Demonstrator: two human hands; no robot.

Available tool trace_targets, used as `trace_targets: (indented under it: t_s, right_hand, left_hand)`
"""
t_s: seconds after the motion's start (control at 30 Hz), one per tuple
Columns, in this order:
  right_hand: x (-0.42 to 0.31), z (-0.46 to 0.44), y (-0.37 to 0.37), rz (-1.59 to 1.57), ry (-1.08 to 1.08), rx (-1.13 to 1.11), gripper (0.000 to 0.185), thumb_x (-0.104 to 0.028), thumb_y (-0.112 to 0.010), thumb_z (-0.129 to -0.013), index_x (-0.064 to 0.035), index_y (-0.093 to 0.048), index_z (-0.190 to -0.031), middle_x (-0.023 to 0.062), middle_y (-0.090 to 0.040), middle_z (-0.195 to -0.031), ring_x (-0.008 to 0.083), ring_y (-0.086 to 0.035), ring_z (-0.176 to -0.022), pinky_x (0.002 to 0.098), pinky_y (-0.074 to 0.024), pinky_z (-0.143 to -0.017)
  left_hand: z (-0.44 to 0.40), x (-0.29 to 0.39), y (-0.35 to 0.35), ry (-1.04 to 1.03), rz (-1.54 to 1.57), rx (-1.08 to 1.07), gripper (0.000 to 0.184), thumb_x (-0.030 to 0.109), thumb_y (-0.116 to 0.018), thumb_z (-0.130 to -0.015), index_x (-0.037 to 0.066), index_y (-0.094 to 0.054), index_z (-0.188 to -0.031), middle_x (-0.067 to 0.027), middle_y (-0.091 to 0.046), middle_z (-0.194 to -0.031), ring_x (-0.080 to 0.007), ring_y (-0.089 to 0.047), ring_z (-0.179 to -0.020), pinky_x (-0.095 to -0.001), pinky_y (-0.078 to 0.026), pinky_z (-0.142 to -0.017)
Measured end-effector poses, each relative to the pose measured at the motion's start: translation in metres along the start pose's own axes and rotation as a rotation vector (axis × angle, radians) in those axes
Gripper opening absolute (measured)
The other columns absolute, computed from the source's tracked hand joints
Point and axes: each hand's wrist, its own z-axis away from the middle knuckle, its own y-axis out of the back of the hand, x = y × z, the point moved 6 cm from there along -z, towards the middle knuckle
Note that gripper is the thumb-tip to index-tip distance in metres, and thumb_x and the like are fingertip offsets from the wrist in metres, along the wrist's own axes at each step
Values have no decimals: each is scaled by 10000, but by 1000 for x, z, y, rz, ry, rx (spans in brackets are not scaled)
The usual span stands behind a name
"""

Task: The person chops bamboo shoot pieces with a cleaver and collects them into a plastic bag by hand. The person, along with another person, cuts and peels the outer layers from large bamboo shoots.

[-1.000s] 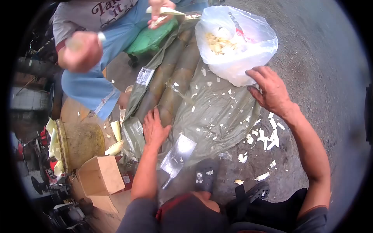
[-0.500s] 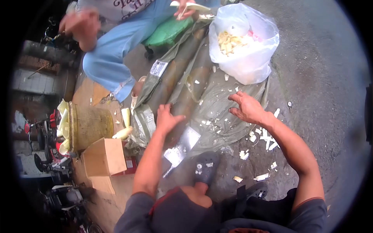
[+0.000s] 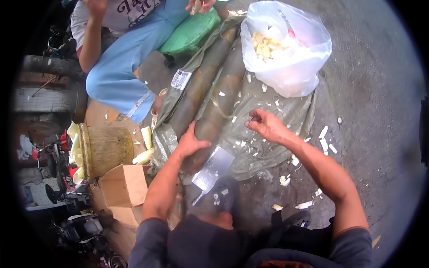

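My left hand (image 3: pixel 192 142) lies across the near part of a long, thick, greenish-brown pole (image 3: pixel 216 100), fingers and thumb spread. A second similar pole (image 3: pixel 196 89) runs alongside it. Just below that hand, a broad-bladed cleaver (image 3: pixel 213 169) lies flat, its handle toward my shoe and no hand on it. My right hand (image 3: pixel 267 126) hovers over or near the grey-green plastic sheet (image 3: pixel 263 154), fingers loosely bent and apart, with nothing visible in them. Small white cut pieces (image 3: pixel 324 138) are scattered on the sheet and ground around it.
A white plastic bag (image 3: pixel 290 76) holds pale yellowish pieces. Across from me a person in jeans (image 3: pixel 118 71) sits by a green-covered seat (image 3: pixel 192 33). At left are a yellowed bucket (image 3: pixel 109 145) of pale stalks, an open cardboard box (image 3: pixel 118 190) and parked motorcycles (image 3: pixel 80 228).
My right hand has moved left and slightly down over the sheet. My left hand has shifted slightly down the pole. The seated person's hands have moved up in view.
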Motion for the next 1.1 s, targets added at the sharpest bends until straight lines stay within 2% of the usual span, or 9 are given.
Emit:
trace_targets:
  t_s: [0.13,0.23,0.33,0.43,0.57,0.63,0.83,0.9,1.1]
  right_hand:
    - [0,-28,-27,-98,-122,86,948,-577,-655,-910,136,-366,-1465,317,-530,-1393,359,-550,-1282,426,-413,-1114]
    - [7,-53,-57,-326,-220,140,949,-618,-619,-931,79,-340,-1510,283,-503,-1441,367,-531,-1307,446,-401,-1128]
    - [-9,-60,-95,-1010,-234,116,915,-639,-611,-935,13,-370,-1530,210,-473,-1510,317,-450,-1399,446,-381,-1143]
    - [-15,-55,-134,-1246,-184,140,897,-651,-619,-929,-32,-380,-1533,165,-511,-1468,302,-476,-1353,468,-383,-1132]
    - [-12,-10,-194,-1299,-335,153,784,-546,-704,-916,-34,-453,-1454,118,-585,-1331,236,-542,-1240,393,-403,-1097]
    - [-9,14,-221,-1275,-241,155,726,-505,-719,-917,-40,-477,-1420,97,-598,-1283,214,-552,-1205,372,-416,-1079]
    - [-27,81,-262,-1401,-80,125,726,-556,-536,-1013,-19,-414,-1485,119,-523,-1435,252,-508,-1301,419,-385,-1126]
    - [-49,101,-245,-1363,-13,310,751,-597,-450,-1035,-23,-381,-1514,110,-494,-1470,254,-488,-1326,414,-367,-1141]
    - [-75,132,-172,-1439,179,663,849,-717,-356,-1006,-50,-351,-1532,101,-485,-1465,264,-468,-1346,424,-383,-1137]
  left_hand:
    - [9,17,12,19,-18,7,1188,393,-894,-596,-27,-295,-1532,-308,-494,-1455,-413,-531,-1329,-420,-422,-1119]
    - [40,21,24,24,18,-27,1184,392,-897,-600,-29,-298,-1531,-314,-495,-1451,-421,-527,-1331,-427,-426,-1118]
    - [90,-17,23,-2,31,-73,1184,397,-902,-610,-36,-295,-1531,-319,-502,-1441,-427,-530,-1327,-436,-439,-1112]
    - [153,-29,23,55,-30,-74,1205,412,-924,-606,-40,-295,-1529,-318,-523,-1418,-443,-548,-1303,-446,-452,-1097]
    - [225,-48,23,164,-42,-105,1199,411,-930,-619,-25,-287,-1531,-303,-544,-1393,-452,-554,-1284,-464,-457,-1083]
    - [259,-71,20,163,-35,-116,1161,408,-918,-644,-11,-291,-1527,-290,-543,-1396,-454,-548,-1282,-477,-466,-1069]
    - [330,-102,25,289,10,-44,1039,422,-909,-701,55,-351,-1498,-264,-561,-1373,-455,-551,-1260,-482,-478,-1030]
    - [342,-94,33,264,-63,41,1012,424,-906,-707,75,-368,-1490,-263,-566,-1363,-462,-557,-1241,-476,-480,-1026]
    - [308,-38,48,-348,-397,173,1049,351,-915,-625,-5,-403,-1469,-270,-537,-1383,-465,-532,-1258,-510,-457,-1050]
